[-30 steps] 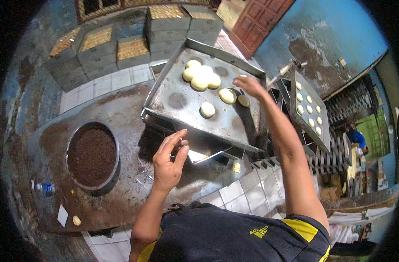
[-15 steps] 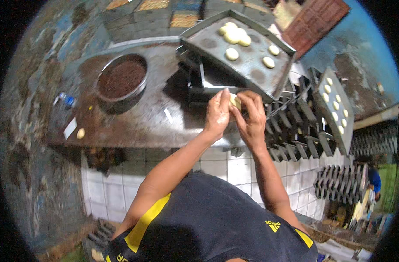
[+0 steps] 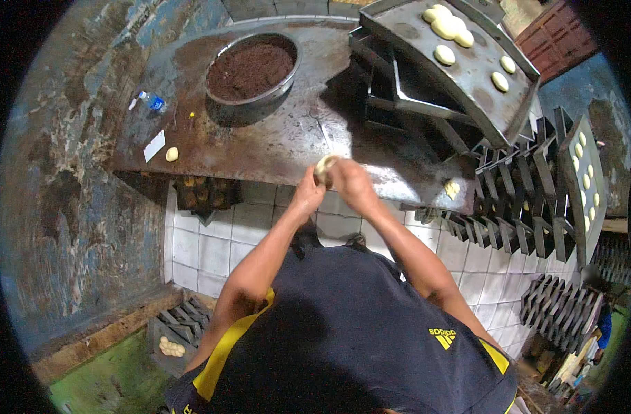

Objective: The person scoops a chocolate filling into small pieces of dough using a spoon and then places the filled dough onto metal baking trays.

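Observation:
My left hand (image 3: 310,192) is closed around a small piece of pale dough (image 3: 322,165), held up over the front edge of the metal table. Something dark brown shows inside the dough's pale rim. My right hand (image 3: 352,185) is against the dough from the right; motion smears its fingers, so their grip is unclear. Beyond my hands, a round metal bowl (image 3: 288,92) holds dark brown crumbly filling (image 3: 250,67). To the right, a metal tray (image 3: 470,86) carries several pale dough balls (image 3: 445,55), some clustered together.
On the table's left lie a blue-labelled plastic bottle (image 3: 152,102), a white card (image 3: 154,146) and a lone dough ball (image 3: 172,154). A thin pale strip (image 3: 323,132) lies beyond my hands. Stacked metal racks (image 3: 515,193) and another tray of dough balls (image 3: 588,179) stand at right.
My view has shifted, so the table and bowl sit further right and higher. My hands have come nearer my body with the dough; dark brown now shows inside it.

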The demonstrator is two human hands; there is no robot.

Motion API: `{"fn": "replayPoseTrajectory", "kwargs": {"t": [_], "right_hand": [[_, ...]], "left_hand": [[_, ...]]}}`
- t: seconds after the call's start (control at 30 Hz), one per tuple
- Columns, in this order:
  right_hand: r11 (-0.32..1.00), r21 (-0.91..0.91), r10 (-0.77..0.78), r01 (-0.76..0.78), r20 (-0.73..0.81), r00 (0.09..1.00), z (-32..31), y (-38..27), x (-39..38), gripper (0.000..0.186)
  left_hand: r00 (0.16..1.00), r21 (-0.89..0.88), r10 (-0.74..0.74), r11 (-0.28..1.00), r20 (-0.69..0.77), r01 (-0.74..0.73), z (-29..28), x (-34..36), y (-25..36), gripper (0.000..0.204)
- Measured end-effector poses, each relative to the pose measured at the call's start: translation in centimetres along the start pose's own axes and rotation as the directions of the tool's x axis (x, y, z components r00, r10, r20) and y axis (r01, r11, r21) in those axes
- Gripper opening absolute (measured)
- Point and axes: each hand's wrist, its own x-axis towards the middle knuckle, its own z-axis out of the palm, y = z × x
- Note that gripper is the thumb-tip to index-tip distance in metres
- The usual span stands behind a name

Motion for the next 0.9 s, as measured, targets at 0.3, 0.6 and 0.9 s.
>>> {"fn": "replayPoseTrajectory", "kwargs": {"t": [0.3, 0.6, 0.9], "right_hand": [[0.906, -0.394, 0.095, -0.154, -0.164, 0.982, 11.6, 13.0, 18.3, 0.021], [0.985, -0.128, -0.081, 0.118, 0.262, 0.962, 7.9, -3.1, 25.4, 0.015], [0.735, -0.46, 0.021, 0.497, 0.749, 0.662, 14.4, -6.1, 42.7, 0.02]], "left_hand": [[0.996, -0.395, 0.089, 0.915, 0.004, -0.08, -12.4, 7.6, -0.3, 0.067], [0.995, -0.366, 0.091, 0.925, -0.045, -0.102, -29.5, 14.4, 4.2, 0.056], [0.969, -0.313, 0.111, 0.933, -0.221, -0.178, -34.6, 19.5, 4.4, 0.054]]}}
